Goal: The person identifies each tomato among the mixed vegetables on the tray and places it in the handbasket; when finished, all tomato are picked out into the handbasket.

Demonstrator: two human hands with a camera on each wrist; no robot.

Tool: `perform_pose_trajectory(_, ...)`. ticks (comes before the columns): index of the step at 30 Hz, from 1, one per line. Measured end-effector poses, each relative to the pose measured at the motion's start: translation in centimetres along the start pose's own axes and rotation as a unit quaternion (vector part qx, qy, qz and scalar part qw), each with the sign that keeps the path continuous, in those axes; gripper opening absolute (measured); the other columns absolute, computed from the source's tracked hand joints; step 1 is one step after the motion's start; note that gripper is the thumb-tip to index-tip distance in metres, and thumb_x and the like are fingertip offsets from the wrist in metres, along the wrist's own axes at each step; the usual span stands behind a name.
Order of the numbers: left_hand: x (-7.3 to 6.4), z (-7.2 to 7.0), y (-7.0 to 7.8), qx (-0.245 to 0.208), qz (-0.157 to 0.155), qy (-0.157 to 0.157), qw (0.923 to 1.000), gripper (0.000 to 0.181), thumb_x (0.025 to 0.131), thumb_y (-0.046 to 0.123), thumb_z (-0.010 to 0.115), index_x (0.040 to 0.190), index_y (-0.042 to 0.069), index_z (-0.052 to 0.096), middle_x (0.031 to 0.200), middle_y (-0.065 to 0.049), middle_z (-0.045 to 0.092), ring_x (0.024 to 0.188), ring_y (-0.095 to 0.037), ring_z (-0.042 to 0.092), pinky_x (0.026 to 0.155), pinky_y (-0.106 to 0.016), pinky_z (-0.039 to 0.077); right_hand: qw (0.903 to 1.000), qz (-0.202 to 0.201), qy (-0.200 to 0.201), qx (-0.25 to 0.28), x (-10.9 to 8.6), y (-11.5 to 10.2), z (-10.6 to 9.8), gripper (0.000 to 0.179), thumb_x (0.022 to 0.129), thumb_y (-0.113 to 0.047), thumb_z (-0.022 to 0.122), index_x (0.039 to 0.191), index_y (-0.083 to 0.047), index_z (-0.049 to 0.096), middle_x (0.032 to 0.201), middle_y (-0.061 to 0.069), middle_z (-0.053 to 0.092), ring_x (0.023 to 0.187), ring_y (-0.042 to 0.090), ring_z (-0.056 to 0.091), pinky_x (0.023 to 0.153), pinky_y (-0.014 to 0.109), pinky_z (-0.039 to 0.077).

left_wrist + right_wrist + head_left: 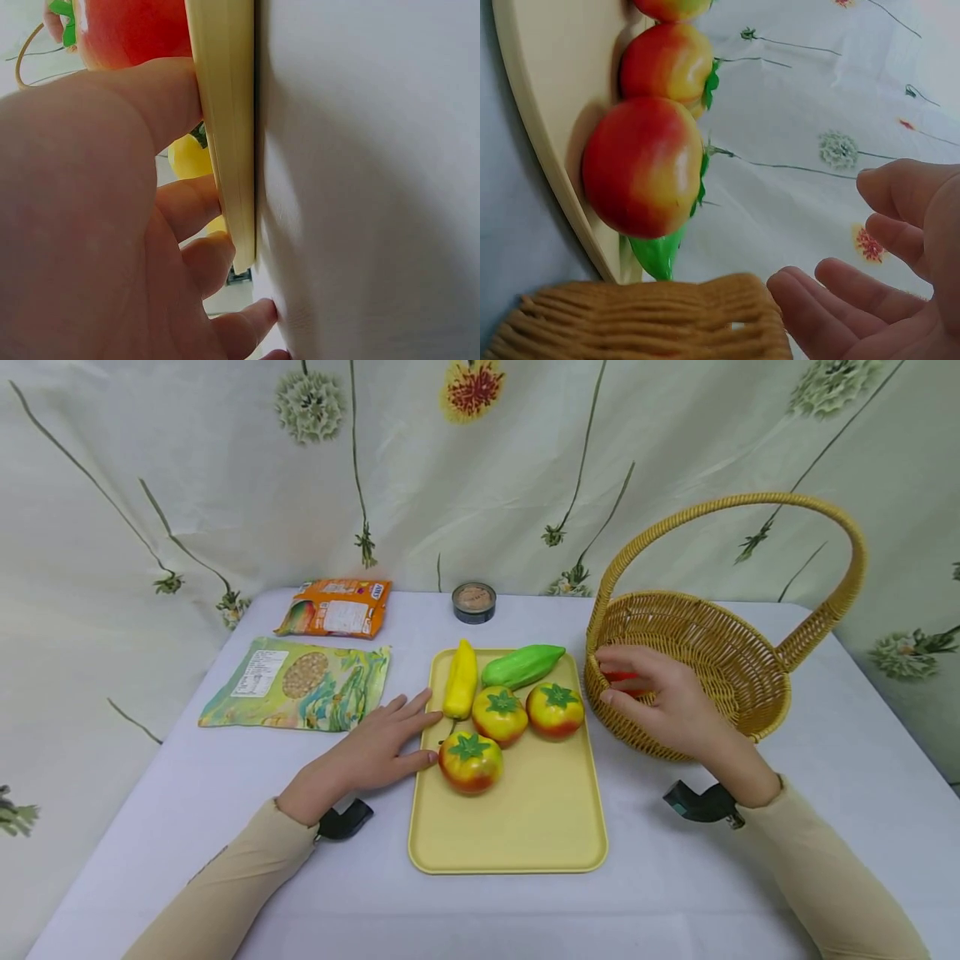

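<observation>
My left hand (384, 743) rests at the left edge of a yellow tray (525, 827), its fingers extended against the rim. Close to its thumb sits a yellow-red toy tomato (470, 762) with a green leafy cap. Two more such tomatoes (498, 716) (555, 711), a yellow pepper (461, 681) and a green pod-shaped vegetable (522, 666) share the tray. My right hand (660, 697) is over the left rim of a wicker basket (765, 702), fingers loosely bent. Nothing is between those fingers in the right wrist view. A red thing (621, 677), mostly hidden, shows past that hand.
Left of the tray lie a green bag (330, 681) with a white label and an orange packet (348, 607). A small round tin (474, 602) stands behind the tray. The basket's tall handle (750, 499) arches over the right side. Flower-printed cloth (465, 485) hangs behind.
</observation>
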State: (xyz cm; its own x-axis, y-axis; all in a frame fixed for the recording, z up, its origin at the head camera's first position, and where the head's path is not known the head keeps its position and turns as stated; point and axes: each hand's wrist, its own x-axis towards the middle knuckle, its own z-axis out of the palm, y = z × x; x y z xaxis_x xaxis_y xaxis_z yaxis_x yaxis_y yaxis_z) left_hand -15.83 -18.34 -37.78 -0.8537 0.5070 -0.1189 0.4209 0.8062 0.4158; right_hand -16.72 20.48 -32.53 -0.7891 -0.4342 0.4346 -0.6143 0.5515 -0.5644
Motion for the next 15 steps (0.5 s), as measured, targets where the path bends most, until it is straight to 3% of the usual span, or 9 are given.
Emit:
perform_pose_trajectory(9, 0.0, -0.1, 0.1, -0.002, -0.001, 0.0, 1.0, 0.061, 0.1, 0.04, 0.061, 0.152, 0.011, 0.049, 0.17, -0.016, 0.023, 0.151, -0.056, 0.022, 0.12, -0.072, 0.022, 0.9971, -0.029, -0.024, 0.066, -0.2, -0.5, 1.8, 0.045, 0.087, 0.008, 0.073, 0.13, 0.004, 0.063, 0.131, 0.021, 0.065, 0.111, 0.039, 0.07, 0.083, 0.042, 0.063)
perform_pose_trajectory(15, 0.0, 0.0, 0.0, -0.004, -0.003, -0.001, 1.0, 0.061, 0.1, 0.04, 0.061, 0.152, 0.011, 0.048, 0.17, -0.016, 0.023, 0.151, -0.056, 0.022, 0.12, -0.071, 0.022, 0.9975, -0.011, -0.059, 0.038, -0.4, -1.2, 3.2, 0.048, 0.087, -0.003, 0.078, 0.132, 0.002, 0.062, 0.142, 0.022, 0.059, 0.126, 0.039, 0.062, 0.092, 0.049, 0.059)
